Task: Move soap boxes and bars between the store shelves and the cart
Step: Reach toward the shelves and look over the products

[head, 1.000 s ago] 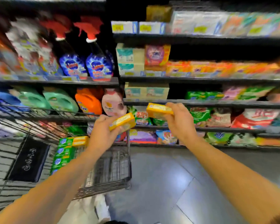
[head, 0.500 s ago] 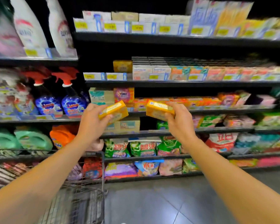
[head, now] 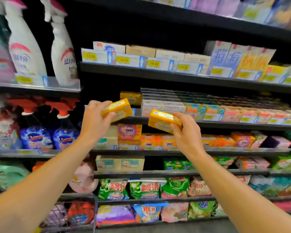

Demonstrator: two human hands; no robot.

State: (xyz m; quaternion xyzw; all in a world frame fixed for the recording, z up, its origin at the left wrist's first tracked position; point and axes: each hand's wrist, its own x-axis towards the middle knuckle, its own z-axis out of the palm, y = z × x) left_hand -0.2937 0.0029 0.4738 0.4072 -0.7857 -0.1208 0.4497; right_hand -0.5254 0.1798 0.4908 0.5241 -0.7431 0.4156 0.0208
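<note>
**Op:** Store aisle, dark shelving stacked five or six tiers high, detergent bottles off to the left. I have two yellow soap boxes up at the shelf with the soaps. Left hand [head: 94, 121] grips the left soap box [head: 118, 109], fingers wrapped over its near end, thumb across the face. Right hand [head: 186, 132] pinches the right soap box [head: 164, 120] from its right end, fingertips on top, thumb beneath.

**Obs:** How do they look to handle?

**Op:** My guess: light, stiff card over a solid bar, so they'll take a firm squeeze without crushing. Glossy print, possibly a bit slick. Best hold is across the short sides, as both hands do now. Both boxes are in the air, just in front of the shelf edge [head: 225, 124], not resting on it.

**Obs:** Any writing?

**Op:** White stickers on top of both boxes, too blurred to read. On the shelf behind, "Goat Soap" on the pale boxes [head: 151, 108]. One tier lower, "OMO" on the pink-and-orange packs [head: 129, 132]. Yellow price tags [head: 123, 60] higher up, around 18-something; not sure. Green bags [head: 143, 189] lower down carry Chinese characters.

**Obs:** Cart?

**Op:** Only a sliver of wire cart [head: 94, 214] at bottom left.
</note>
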